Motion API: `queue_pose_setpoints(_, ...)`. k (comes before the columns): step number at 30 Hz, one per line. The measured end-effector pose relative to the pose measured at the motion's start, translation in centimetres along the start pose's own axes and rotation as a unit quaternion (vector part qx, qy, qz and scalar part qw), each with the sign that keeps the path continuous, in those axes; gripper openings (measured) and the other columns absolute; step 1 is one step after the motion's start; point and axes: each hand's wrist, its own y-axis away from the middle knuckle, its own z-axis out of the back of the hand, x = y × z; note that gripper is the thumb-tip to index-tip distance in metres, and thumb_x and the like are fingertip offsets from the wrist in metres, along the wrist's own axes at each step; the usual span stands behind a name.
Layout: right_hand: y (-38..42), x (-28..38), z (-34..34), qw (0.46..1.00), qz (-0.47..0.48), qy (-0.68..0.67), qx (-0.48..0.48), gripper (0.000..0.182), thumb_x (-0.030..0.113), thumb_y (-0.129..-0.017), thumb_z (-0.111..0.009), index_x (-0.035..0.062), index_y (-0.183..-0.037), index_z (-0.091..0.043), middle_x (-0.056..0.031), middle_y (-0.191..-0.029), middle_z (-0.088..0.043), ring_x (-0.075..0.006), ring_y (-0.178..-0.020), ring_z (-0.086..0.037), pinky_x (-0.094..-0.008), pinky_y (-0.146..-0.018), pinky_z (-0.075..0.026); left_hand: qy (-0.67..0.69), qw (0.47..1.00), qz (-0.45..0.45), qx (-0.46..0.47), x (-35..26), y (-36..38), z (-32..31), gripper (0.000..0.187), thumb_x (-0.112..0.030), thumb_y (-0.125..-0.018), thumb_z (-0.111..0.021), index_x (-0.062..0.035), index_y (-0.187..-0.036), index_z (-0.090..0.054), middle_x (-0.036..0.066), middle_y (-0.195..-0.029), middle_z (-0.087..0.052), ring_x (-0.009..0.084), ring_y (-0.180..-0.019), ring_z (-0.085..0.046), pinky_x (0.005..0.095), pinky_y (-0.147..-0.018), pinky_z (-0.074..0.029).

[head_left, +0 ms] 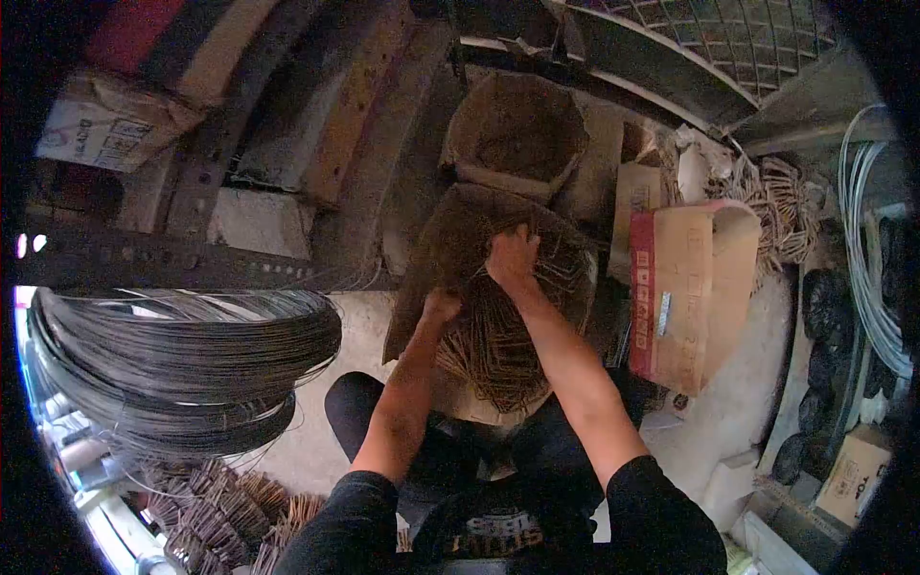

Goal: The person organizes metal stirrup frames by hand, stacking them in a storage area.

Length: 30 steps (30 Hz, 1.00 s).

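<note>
Between my knees stands an open, worn cardboard box (410,278) with a pile of bent metal rods (494,359), brown and angular, in it. My right hand (514,254) is over the far part of the pile, its fingers curled around some of the rods. Lower and to the left, my left hand (443,307) is closed at the left side of the pile. What lies in its fingers is hidden. The rods near both hands are dim and hard to separate.
Large coils of dark wire (192,331) lie at left, above bundles of short rods (220,513). An open round container (517,129) stands beyond my box. A cardboard carton (685,297) stands at right, near more bent rods (786,206). Pale wire (867,249) hangs far right.
</note>
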Motion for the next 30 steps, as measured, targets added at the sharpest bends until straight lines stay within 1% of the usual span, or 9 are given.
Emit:
queue_pose_setpoints(3,1.9,0.4,1.4,0.988,0.05,-0.08,-0.124,0.039,0.024,-0.098,-0.07,0.0062,-0.132,-0.068,-0.0194,-0.105,-0.07,-0.0366,-0.113,-0.055,-0.0592,-0.097,-0.04,0.299,0.947,0.115,-0.027,-1.4,3.9,-1.5,0.037,-0.027,-0.106,-0.053,-0.0029,-0.128,-0.07,0.023,-0.127,-0.069,0.0352,-0.105,-0.067,0.0496,-0.089,-0.056)
queue_pose_setpoints(4,2.6,0.5,2.4,0.988,0.051,-0.079,-0.124,0.039,0.024,-0.098,-0.07,0.0062,-0.132,-0.068,-0.0194,-0.105,-0.07,-0.0366,-0.113,-0.055,-0.0592,-0.097,-0.04,-0.129,0.99,-0.006,-0.061,-6.9,10.9,-3.5,0.038,-0.03,-0.105,-0.056,-0.0011,-0.124,-0.072,0.024,-0.12,-0.07,0.0345,-0.1,-0.069,0.0492,-0.085,-0.056)
queue_pose_setpoints(5,3.6,0.7,3.5,0.977,0.051,-0.136,-0.156,0.043,0.022,-0.098,-0.069,0.0077,-0.138,-0.064,-0.018,-0.105,-0.071,-0.036,-0.112,-0.057,-0.059,-0.097,-0.04,-0.534,0.832,-0.123,-0.082,-15.8,19.7,-6.3,0.04,-0.034,-0.103,-0.06,0.0006,-0.119,-0.073,0.025,-0.112,-0.072,0.0338,-0.095,-0.07,0.0488,-0.082,-0.056)
queue_pose_setpoints(10,12.9,0.5,10.8,0.931,-0.01,-0.313,-0.189,0.055,0.017,-0.097,-0.071,0.0144,-0.15,-0.057,-0.0146,-0.11,-0.073,-0.0332,-0.116,-0.06,-0.0621,-0.103,-0.037,-0.304,0.927,-0.124,-0.183,-18.7,29.6,-7.9,0.041,-0.036,-0.099,-0.068,0.0035,-0.106,-0.074,0.02,-0.096,-0.076,0.0323,-0.086,-0.071,0.0481,-0.08,-0.054)
queue_pose_setpoints(12,18.2,-0.5,14.4,0.895,-0.055,-0.397,-0.196,0.064,0.016,-0.094,-0.076,0.0168,-0.153,-0.054,-0.0104,-0.103,-0.073,-0.0264,-0.107,-0.065,-0.0537,-0.1,-0.044,-0.219,0.936,-0.169,-0.219,-20.0,34.2,-9.2,0.04,-0.036,-0.098,-0.07,0.0033,-0.103,-0.074,0.019,-0.092,-0.076,0.0327,-0.082,-0.071,0.0483,-0.08,-0.053)
queue_pose_setpoints(14,24.1,-1.7,18.6,0.89,-0.052,-0.417,-0.176,0.067,0.012,-0.089,-0.08,0.0143,-0.152,-0.054,-0.0058,-0.097,-0.074,-0.0198,-0.095,-0.068,-0.0401,-0.091,-0.052,-0.237,0.863,-0.336,-0.294,-23.4,41.0,-11.9,0.038,-0.036,-0.097,-0.072,0.0021,-0.096,-0.076,0.019,-0.081,-0.074,0.0329,-0.077,-0.071,0.0465,-0.079,-0.054)
queue_pose_setpoints(21,39.3,-3.0,34.6,0.808,-0.07,-0.55,-0.198,0.04,0.006,-0.093,-0.077,0.0062,-0.13,-0.064,-0.0018,-0.088,-0.068,-0.0126,-0.09,-0.064,-0.0313,-0.086,-0.051,-0.24,0.922,-0.226,-0.204,-38.8,63.2,-18.6,0.028,-0.026,-0.091,-0.078,-0.0033,-0.107,-0.079,0.018,-0.091,-0.073,0.0309,-0.084,-0.071,0.0396,-0.08,-0.055)
queue_pose_setpoints(24,41.7,-5.6,39.5,0.826,-0.149,-0.518,-0.164,0.021,0.019,-0.099,-0.072,0.0009,-0.11,-0.074,-0.0053,-0.094,-0.074,-0.0173,-0.09,-0.068,-0.0335,-0.087,-0.052,-0.195,0.92,-0.278,-0.197,-44.8,69.2,-20.7,0.024,-0.018,-0.09,-0.078,-0.0039,-0.11,-0.078,0.015,-0.096,-0.073,0.0281,-0.085,-0.071,0.0368,-0.08,-0.055)
queue_pose_setpoints(30,43.0,-2.5,51.3,0.749,-0.07,-0.638,-0.162,0.027,0.019,-0.104,-0.068,0.0019,-0.126,-0.071,-0.0057,-0.091,-0.076,-0.0129,-0.084,-0.068,-0.0303,-0.076,-0.051,-0.181,0.85,-0.463,-0.174,-57.5,77.9,-20.7,0.032,-0.009,-0.091,-0.077,-0.0033,-0.122,-0.072,0.011,-0.102,-0.072,0.0167,-0.075,-0.063,0.0313,-0.07,-0.052)
